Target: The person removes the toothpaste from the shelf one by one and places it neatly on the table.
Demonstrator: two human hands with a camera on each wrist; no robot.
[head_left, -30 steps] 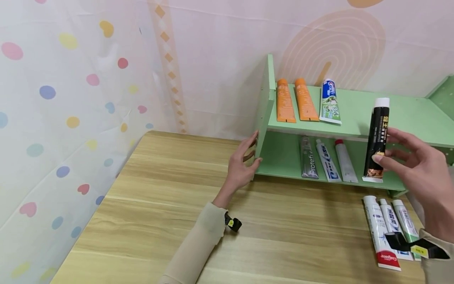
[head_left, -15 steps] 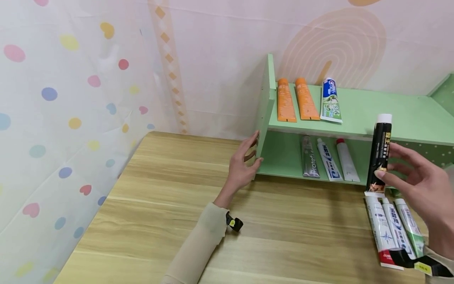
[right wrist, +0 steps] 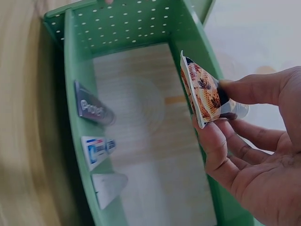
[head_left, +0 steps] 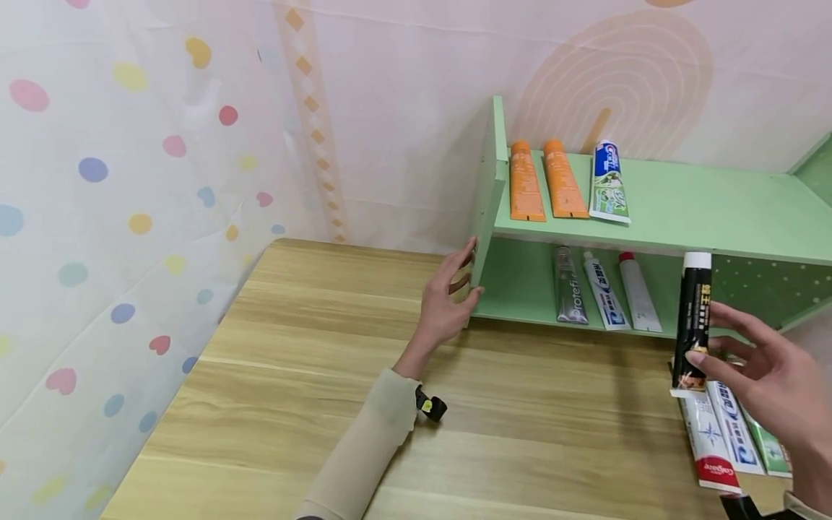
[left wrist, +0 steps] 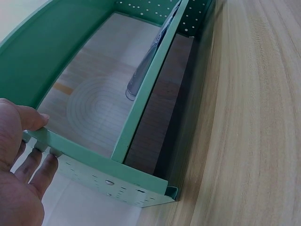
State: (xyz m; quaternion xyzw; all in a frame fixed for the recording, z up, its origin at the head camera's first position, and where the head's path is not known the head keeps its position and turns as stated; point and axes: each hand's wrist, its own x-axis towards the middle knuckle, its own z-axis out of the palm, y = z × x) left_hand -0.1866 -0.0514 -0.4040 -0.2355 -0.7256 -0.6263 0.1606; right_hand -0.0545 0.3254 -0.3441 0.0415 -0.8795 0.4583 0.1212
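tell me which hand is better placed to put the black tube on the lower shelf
Probably the right hand: it already pinches the black tube just in front of the lower shelf. The left hand is busy steadying the rack's side panel.

Wooden table [head_left: 273, 375]; polka-dot curtain [head_left: 117, 217]; pale pink wall [head_left: 403, 108] with arch pattern
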